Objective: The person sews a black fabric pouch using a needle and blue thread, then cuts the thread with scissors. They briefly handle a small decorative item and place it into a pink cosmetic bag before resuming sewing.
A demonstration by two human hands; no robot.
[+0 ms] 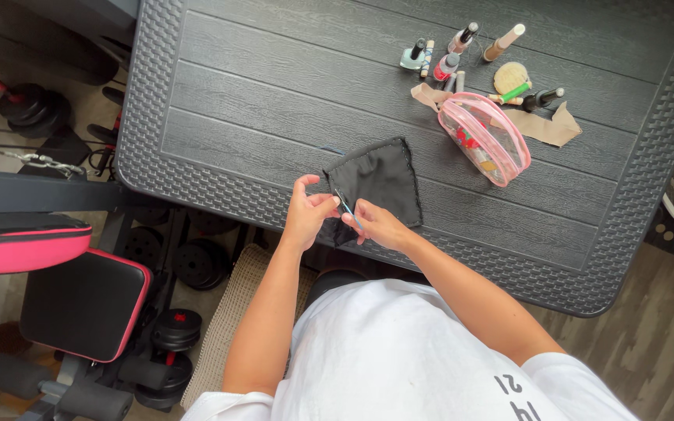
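The left hand point(306, 212) and the right hand point(376, 224) are meeting at the near edge of the dark table point(274, 101), over the lower left corner of a black cloth point(380, 181). The cloth is lying flat on the table, with that corner hanging off the edge by the hands. The left grip is pinching narrowly on the cloth's corner, with one finger lifting free. The right grip is closing on a thin blue tool point(347, 207), which is slanting between the two hands; whether it is touching the cloth cannot be told. Well apart, toward the far right of the table, a pink clear pouch point(484, 138) is lying on a tan strip point(544, 125), with small bottles point(446, 58) and a round brush point(511, 77) scattered just beyond it. A weight bench point(79, 300) is standing on the floor to the left.
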